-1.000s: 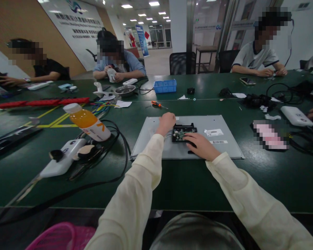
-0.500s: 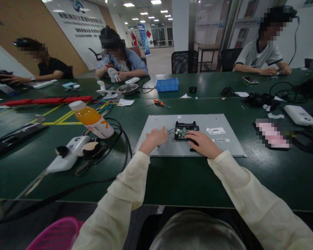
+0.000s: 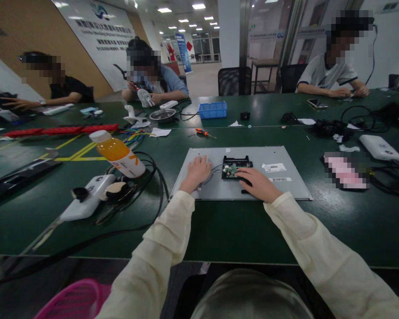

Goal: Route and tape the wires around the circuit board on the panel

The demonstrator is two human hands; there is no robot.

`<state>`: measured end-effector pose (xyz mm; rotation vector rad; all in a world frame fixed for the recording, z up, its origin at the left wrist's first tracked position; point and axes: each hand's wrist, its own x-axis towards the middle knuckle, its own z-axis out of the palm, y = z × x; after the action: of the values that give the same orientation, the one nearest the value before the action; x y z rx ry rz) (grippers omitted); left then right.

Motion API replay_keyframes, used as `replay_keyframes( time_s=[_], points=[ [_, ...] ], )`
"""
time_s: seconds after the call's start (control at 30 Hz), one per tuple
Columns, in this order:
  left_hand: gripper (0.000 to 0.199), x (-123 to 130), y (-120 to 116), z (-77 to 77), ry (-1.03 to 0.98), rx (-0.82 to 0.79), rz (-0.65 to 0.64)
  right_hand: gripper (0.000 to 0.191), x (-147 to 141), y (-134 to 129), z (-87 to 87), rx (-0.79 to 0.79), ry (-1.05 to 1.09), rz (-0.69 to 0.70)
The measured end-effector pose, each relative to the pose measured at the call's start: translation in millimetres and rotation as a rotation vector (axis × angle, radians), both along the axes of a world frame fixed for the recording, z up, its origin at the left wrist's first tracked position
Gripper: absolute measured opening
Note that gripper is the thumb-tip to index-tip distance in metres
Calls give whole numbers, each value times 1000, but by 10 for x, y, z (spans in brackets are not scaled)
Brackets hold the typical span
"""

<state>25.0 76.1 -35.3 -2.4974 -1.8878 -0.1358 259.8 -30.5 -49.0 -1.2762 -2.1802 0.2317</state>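
A flat grey panel lies on the table before me, with a black bracket at its middle. Within the bracket sits a small green circuit board. My right hand has its fingertips closed on the board's right side; its thumb is mostly hidden. My left hand rests on the panel's left part, fingers stretched out and slightly spread. Thin grey cables run from the board toward that hand and pass beside and partly beneath it.
An orange-handled screwdriver and a blue basket are beyond the panel. To the left, a juice bottle leans over a white device and black cables. A pink-screened phone lies right. Three people sit across the table.
My left hand has drawn back left from the cables near the board, its fingers now flatter on the panel. The cables are more exposed. My right hand keeps its place.
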Motion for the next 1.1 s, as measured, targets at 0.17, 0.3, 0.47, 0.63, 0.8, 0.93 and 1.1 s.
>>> replay_keyframes(
  time_s=[0.17,0.3,0.47,0.63,0.8,0.93,1.1],
  points=[
    [51,224,-83,90,-64,-19,-31,34,4,8,-13,12,-7,3],
    [51,457,-177,97,-117,-32,-97,35,-2,10,-10,21,-23,3],
    [51,614,-291,-39,-170,22,-201,34,-16,9,2,25,-20,12],
    [48,575,-311,-77,-226,31,-241,35,-10,26,-17,24,-27,14],
    [46,530,-298,-87,-290,56,-249,34,-32,11,-14,23,-26,1],
    [48,542,-319,-126,-274,106,-238,31,-50,35,77,38,41,-41],
    [51,549,-339,-139,-258,104,-237,28,46,362,247,78,81,-169]
  ],
)
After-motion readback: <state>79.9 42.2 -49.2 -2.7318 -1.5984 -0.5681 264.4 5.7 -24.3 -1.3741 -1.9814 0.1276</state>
